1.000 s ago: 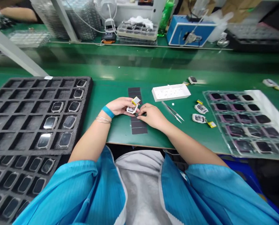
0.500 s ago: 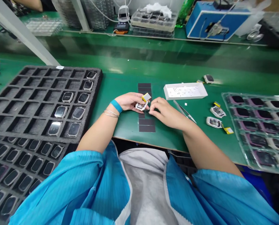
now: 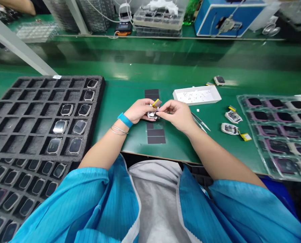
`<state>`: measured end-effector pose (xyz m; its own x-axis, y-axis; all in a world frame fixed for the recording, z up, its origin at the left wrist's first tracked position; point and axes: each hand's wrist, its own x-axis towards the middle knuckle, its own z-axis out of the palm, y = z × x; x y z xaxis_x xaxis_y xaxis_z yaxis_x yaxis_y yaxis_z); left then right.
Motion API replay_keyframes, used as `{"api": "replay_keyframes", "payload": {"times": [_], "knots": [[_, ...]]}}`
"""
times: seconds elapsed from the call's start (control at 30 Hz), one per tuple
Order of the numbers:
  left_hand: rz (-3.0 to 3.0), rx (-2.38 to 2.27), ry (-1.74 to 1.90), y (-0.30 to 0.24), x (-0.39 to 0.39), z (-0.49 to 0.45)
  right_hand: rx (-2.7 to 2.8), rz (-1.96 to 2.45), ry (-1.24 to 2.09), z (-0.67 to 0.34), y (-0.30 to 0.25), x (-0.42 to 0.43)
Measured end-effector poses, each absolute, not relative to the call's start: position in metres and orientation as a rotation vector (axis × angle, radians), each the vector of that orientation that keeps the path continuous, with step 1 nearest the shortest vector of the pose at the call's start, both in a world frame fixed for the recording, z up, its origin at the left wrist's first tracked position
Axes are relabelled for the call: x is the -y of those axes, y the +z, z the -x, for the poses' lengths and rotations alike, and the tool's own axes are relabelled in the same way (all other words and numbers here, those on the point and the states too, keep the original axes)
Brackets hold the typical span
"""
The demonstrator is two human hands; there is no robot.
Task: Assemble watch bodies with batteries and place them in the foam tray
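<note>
My left hand (image 3: 140, 111) holds a small open watch casing (image 3: 152, 115) with a flat battery (image 3: 157, 103) on a yellow tab sticking up from it. The fingertips of my right hand (image 3: 177, 115) pinch at the edge of the casing, so its inside is partly hidden. Both hands are over a strip of dark square pads (image 3: 155, 132) lying on the green bench mat (image 3: 132, 141). Steel tweezers (image 3: 200, 122) lie just beyond my right hand.
To the left is a black foam tray (image 3: 39, 118) holding several watches. A white parts tray (image 3: 196, 95) stands ahead, with loose watch casings (image 3: 230, 128) to its right. A plastic blister tray (image 3: 274, 135) lies at the right. Machines and stacked trays line the far bench.
My right hand has risen from the mat and its fingertips have closed onto the casing. The casing has tilted slightly in my left hand. The view has shifted a little.
</note>
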<state>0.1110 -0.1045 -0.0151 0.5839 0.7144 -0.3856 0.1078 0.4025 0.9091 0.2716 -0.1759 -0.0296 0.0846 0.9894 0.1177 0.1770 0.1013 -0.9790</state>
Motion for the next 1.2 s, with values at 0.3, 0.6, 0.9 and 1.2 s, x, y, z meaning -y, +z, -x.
{"api": "replay_keyframes", "payload": {"times": [0.3, 0.6, 0.9, 1.2], "knots": [[-1.108, -0.939, 0.465, -0.011, 0.107, -0.114, 1.364, 1.274, 0.929, -0.270, -0.032, 0.176], [-1.077, -0.943, 0.475, -0.009, 0.109, -0.114, 1.459, 1.329, 0.707, -0.264, -0.032, 0.181], [-1.080, -0.962, 0.523, -0.008, 0.108, -0.114, 1.324, 1.212, 0.466, -0.265, -0.043, 0.176], [-1.111, -0.991, 0.514, -0.005, 0.110, -0.115, 1.397, 1.193, 0.810, -0.272, -0.051, 0.169]]}}
